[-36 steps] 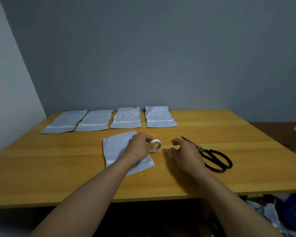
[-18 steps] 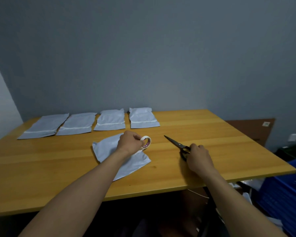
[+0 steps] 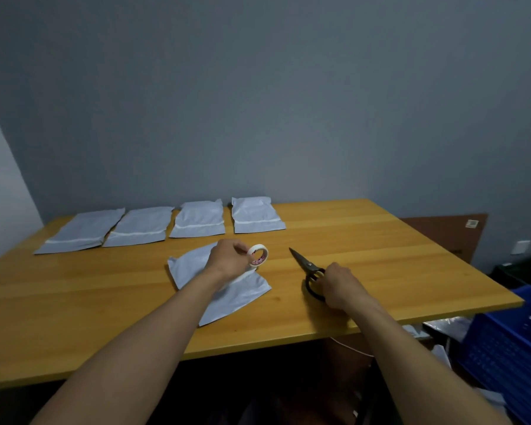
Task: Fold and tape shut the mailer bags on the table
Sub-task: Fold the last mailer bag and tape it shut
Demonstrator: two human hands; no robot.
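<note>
One mailer bag [image 3: 242, 297] lies flat and slightly askew near the middle of the table [image 3: 380, 256], pulled towards the near edge where both arms can work on it. The row of four mailer bags [image 3: 198, 219] waits along the far edge, running from the far left corner towards the middle, each with a pale strip across it. The left hand [image 3: 230, 259] sits over the far part of the near bag and pinches the tape roll [image 3: 258, 254] upright between thumb and fingers. A pale band seems to run from the roll down to the bag, though that is hard to confirm. Holding the roll there probably keeps the tape taut for cutting. The right hand [image 3: 339, 285], closer to the near edge and to the right of the bag, has its fingers curled round the black handles of the scissors [image 3: 307, 265] – blades together, tip pointing at the far edge, apparently lying on the wood. The likely next step is lifting them to snip the tape
</note>
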